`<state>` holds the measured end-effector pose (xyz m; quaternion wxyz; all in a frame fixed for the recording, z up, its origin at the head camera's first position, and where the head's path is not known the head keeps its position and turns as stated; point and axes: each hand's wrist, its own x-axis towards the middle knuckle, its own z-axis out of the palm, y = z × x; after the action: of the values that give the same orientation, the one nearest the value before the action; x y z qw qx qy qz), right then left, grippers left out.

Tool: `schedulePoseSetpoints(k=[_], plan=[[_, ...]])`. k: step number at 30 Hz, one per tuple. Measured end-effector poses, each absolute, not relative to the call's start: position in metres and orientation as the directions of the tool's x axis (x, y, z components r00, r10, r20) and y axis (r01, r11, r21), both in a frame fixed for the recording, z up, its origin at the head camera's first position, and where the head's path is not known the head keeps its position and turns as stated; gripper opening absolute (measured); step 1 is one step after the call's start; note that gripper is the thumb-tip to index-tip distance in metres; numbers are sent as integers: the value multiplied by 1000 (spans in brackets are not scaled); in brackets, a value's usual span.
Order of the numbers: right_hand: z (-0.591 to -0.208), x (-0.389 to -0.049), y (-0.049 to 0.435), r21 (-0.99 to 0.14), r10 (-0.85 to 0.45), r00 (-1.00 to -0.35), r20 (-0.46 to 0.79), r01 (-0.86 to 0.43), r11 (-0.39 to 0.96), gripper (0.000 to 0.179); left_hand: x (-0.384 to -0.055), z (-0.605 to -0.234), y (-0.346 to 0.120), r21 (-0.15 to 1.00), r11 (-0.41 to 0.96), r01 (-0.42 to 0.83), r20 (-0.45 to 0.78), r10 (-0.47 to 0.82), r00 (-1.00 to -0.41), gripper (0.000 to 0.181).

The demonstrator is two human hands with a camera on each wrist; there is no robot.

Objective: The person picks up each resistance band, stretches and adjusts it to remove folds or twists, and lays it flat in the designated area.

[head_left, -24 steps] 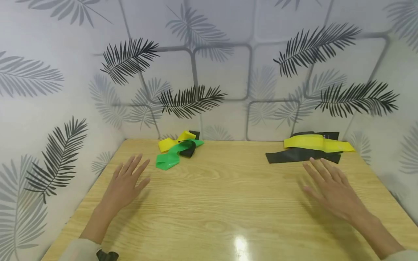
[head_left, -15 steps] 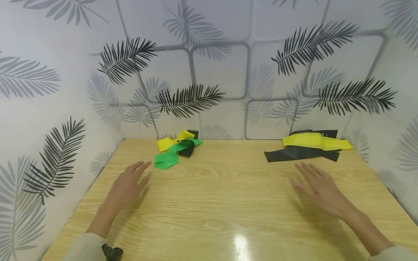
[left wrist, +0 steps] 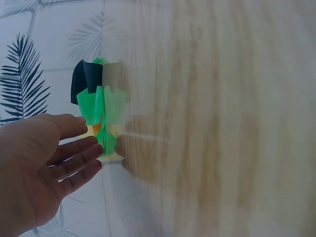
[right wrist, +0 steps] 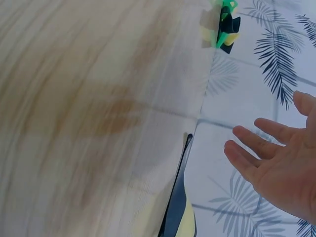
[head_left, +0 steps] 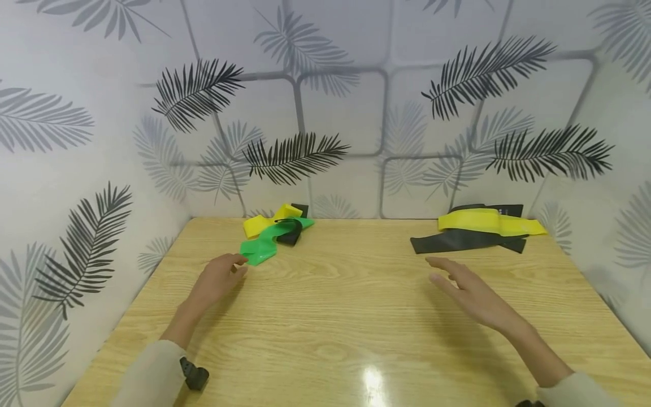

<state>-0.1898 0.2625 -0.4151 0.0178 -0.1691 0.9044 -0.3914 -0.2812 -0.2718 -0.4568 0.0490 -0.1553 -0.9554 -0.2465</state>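
My left hand (head_left: 217,278), fingers loosely bent, is at the near end of a flat green band (head_left: 261,249), its fingertips overlapping that end in the head view. The green band lies twisted with a yellow band (head_left: 256,226) and a black band (head_left: 291,234) in a small heap. My right hand (head_left: 475,297) hovers over the table, fingers relaxed and holding nothing. Just beyond its fingertips lies a long black band (head_left: 445,242), with a wide yellow band (head_left: 475,220) across it. In the left wrist view the green band (left wrist: 100,106) shows just past the fingers.
The bands lie near the back edge of a wood-grain table (head_left: 335,316). A leaf-patterned wall (head_left: 346,186) rises directly behind, and walls flank the table on both sides. Small black devices (head_left: 194,374) sit at the wrists.
My left hand has moved forward and right to the green band, its fingers bending. The right hand has swung left, away from the yellow and black bands. The bands lie as before.
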Motion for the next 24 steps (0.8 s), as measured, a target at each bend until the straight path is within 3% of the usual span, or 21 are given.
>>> schedulePoseSetpoints(k=[7,14,18,24], plan=[[-415,-193,243,-749,-358,-928,103,-309,586,57,-299,-457,-250,406,877,257,109,233,-966,42],[-419,-194,224,-774,-392,-914,102,-320,546,55,-312,-463,-242,339,908,247,158,204,-966,22],[-420,-195,212,-780,-432,-897,96,-337,527,53,-317,-467,-242,446,863,239,190,170,-967,17],[-417,-196,195,-789,-473,-876,93,-355,502,49,-310,-451,-236,707,697,118,101,65,-993,29]])
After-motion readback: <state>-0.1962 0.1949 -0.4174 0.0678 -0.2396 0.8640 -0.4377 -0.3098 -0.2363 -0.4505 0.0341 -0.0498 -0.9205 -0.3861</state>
